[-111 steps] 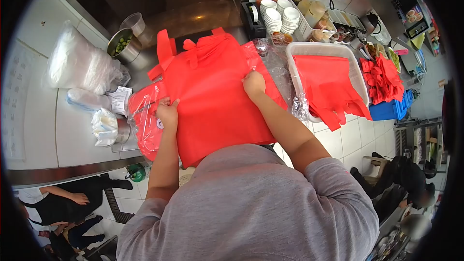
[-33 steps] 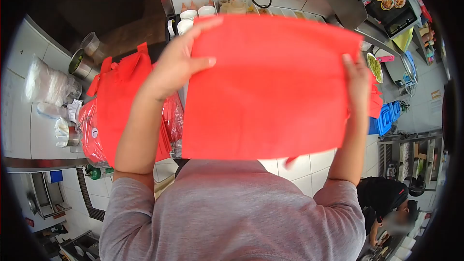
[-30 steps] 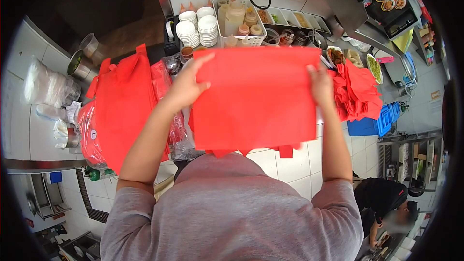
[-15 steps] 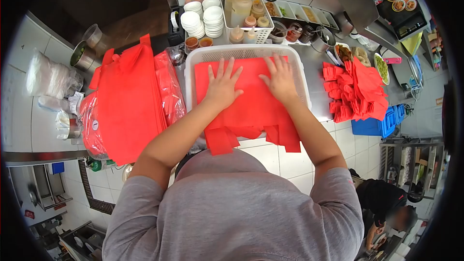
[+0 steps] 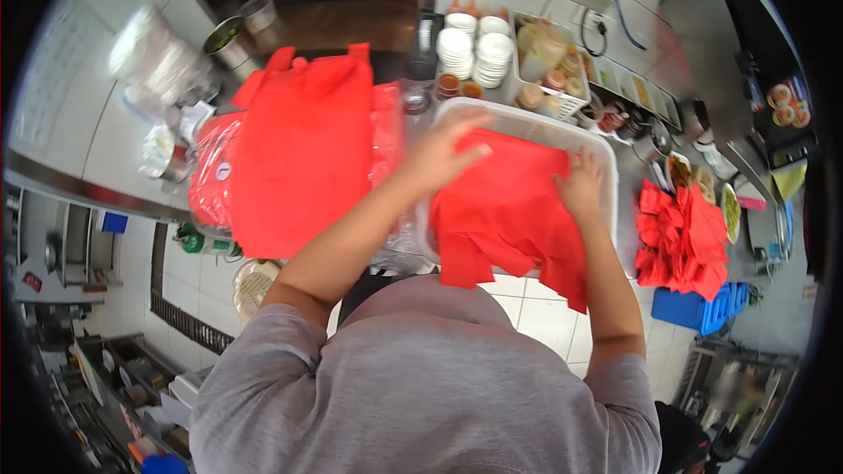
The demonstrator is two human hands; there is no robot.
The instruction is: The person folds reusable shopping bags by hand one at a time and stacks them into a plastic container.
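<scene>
A red fabric bag (image 5: pixel 518 202) lies in the white plastic basket (image 5: pixel 606 154), its strap ends hanging over the near rim. My right hand (image 5: pixel 580 186) rests at the bag's right edge, fingers apart. Over the basket's left side is my left hand (image 5: pixel 448 154), somewhat blurred, with its fingers spread and nothing in them. To its left lies a flat stack of red bags (image 5: pixel 303 158), partly on clear plastic packaging (image 5: pixel 213 171).
Folded red bags (image 5: pixel 683 237) are heaped at the right. Behind the basket stand white cup stacks (image 5: pixel 474 48) and a bottle caddy (image 5: pixel 571 105). Blue bins (image 5: pixel 702 309) sit low at right. Another person (image 5: pixel 680 439) is at the lower right.
My left hand has come off the bag toward the left, and my right hand has shifted to its right edge. The view has turned left, and the bag now looks more rumpled.
</scene>
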